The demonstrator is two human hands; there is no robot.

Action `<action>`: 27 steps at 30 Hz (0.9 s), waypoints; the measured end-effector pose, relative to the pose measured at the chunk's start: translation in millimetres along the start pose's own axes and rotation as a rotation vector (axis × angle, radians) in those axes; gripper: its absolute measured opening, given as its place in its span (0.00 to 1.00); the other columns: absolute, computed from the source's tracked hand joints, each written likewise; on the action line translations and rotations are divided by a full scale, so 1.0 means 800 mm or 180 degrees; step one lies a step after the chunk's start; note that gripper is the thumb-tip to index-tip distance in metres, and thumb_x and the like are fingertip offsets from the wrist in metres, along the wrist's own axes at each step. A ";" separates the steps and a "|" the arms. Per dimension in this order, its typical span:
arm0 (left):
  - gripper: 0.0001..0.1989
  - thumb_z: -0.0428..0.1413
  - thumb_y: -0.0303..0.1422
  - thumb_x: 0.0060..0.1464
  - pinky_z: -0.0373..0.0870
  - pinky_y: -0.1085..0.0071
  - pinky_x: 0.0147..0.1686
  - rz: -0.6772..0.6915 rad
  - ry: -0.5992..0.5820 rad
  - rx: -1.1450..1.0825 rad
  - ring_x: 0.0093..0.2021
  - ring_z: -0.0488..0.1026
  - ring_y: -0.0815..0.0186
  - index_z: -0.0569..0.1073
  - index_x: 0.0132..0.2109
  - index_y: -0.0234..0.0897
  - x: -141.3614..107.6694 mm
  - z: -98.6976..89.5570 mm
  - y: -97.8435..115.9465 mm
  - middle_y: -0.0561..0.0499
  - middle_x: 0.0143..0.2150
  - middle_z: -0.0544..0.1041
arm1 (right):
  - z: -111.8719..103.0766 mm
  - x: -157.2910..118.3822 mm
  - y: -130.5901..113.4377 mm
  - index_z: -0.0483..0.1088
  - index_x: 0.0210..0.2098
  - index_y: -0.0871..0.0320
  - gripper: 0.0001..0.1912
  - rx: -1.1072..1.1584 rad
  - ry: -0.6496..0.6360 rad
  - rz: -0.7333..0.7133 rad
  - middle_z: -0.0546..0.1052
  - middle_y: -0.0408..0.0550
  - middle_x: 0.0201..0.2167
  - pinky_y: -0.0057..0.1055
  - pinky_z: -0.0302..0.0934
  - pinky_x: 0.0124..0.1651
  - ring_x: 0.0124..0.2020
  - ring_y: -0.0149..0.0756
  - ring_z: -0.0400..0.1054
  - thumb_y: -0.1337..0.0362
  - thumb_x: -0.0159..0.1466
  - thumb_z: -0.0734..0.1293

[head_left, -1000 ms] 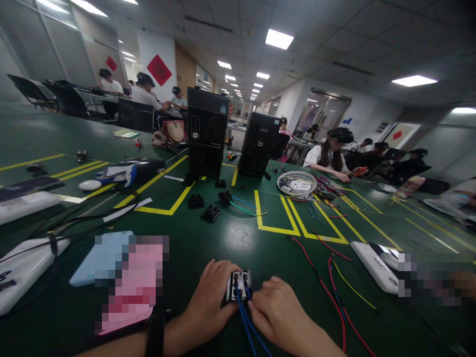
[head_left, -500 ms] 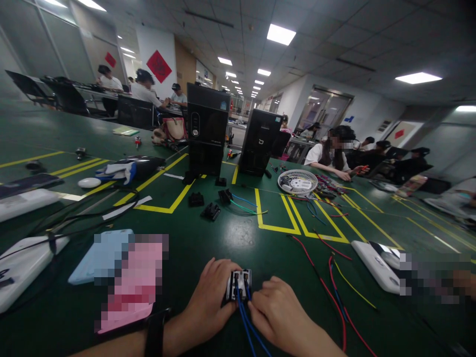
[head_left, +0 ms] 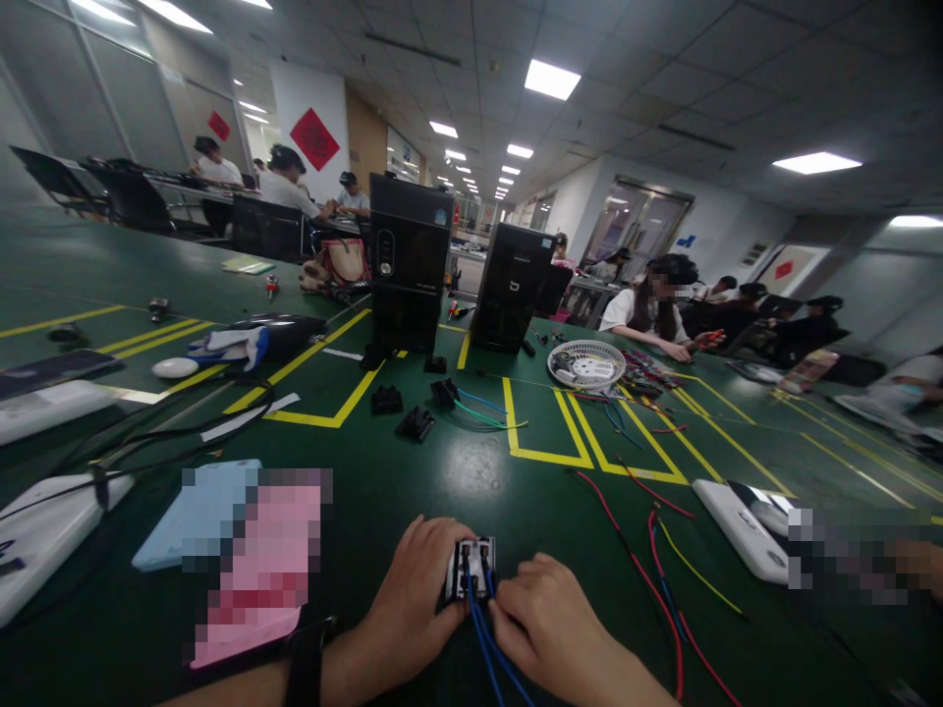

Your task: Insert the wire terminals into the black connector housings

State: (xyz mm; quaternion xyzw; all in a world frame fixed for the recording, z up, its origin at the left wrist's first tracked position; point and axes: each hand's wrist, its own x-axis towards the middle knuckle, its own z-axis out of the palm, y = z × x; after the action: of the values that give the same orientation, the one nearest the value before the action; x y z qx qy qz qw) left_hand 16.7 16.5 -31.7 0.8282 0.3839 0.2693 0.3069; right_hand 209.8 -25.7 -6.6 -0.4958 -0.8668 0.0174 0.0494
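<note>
My left hand grips a small black-and-white electrical block from its left side, thumb at the near edge and fingers round the far side. Blue wires run out of the block toward me. Close by on the right, my right hand is closed, its thumb and finger pinched at a blue wire beside the block. The fingertips of that hand are partly hidden. Several loose black blocks lie farther up the green table, one with green and blue wires.
To the left lie a pink case, a blue case and black cables. Red wires and a yellow wire lie to the right, near a white power bank. Farther off stand two black computer towers, a white basket and a seated co-worker.
Both hands keep nearly the same hold on the block and wire. The view has shifted slightly; no other clear movement shows.
</note>
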 end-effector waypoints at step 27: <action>0.23 0.52 0.23 0.42 0.48 0.52 0.61 0.0009 0.0096 0.0029 0.53 0.65 0.59 0.64 0.48 0.42 0.002 0.001 0.001 0.50 0.49 0.71 | 0.001 -0.002 -0.006 0.62 0.22 0.56 0.13 0.0144 0.0417 0.0056 0.70 0.41 0.19 0.33 0.43 0.33 0.24 0.31 0.60 0.67 0.63 0.57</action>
State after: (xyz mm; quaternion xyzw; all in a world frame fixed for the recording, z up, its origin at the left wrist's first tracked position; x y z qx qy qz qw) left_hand 18.3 16.8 -31.0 0.8260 0.3885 0.2805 0.2969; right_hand 206.4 -29.3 -7.5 -0.5023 -0.8567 0.0050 0.1171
